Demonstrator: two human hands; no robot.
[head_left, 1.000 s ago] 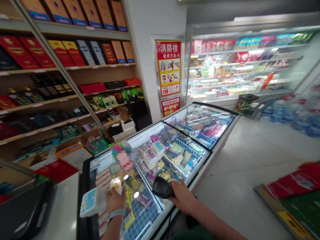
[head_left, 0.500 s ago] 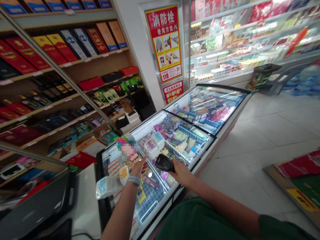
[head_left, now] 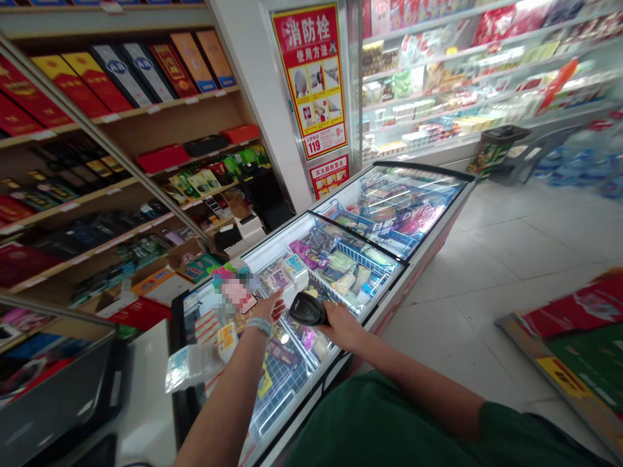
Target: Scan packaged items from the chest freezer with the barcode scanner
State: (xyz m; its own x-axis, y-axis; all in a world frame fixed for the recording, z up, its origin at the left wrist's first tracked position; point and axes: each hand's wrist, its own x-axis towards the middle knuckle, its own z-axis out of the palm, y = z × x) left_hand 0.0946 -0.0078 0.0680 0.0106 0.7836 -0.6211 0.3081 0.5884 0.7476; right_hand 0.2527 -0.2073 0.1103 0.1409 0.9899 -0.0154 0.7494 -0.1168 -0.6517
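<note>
My right hand point(head_left: 343, 324) is wrapped round a black barcode scanner point(head_left: 306, 309), its head pointing left over the glass top of the chest freezer point(head_left: 335, 363). Just left of it, my left hand point(head_left: 269, 307), with a grey watch band at the wrist, has its fingers stretched out and holds nothing that I can see. Close beyond its fingertips sit white-wrapped packs with printed labels point(head_left: 295, 269); whether the fingers touch them I cannot tell. A yellow-labelled pack point(head_left: 227, 338) and a clear-wrapped pack point(head_left: 187, 368) lie left of my left forearm. A pink phone point(head_left: 239, 295), partly blurred out, lies behind my left hand.
Shelves of boxes and bottles point(head_left: 111, 118) stand at the left, beside a white counter point(head_left: 148, 389). A lit refrigerated display point(head_left: 467, 84) lines the back right. On the tiled floor are a bin point(head_left: 499, 146), water bottles point(head_left: 574, 162) and a low display with red goods point(head_left: 579, 301).
The whole view has shifted slightly, so things appear farther left. My left hand has come nearer the white packs. The scanner stays in my right hand.
</note>
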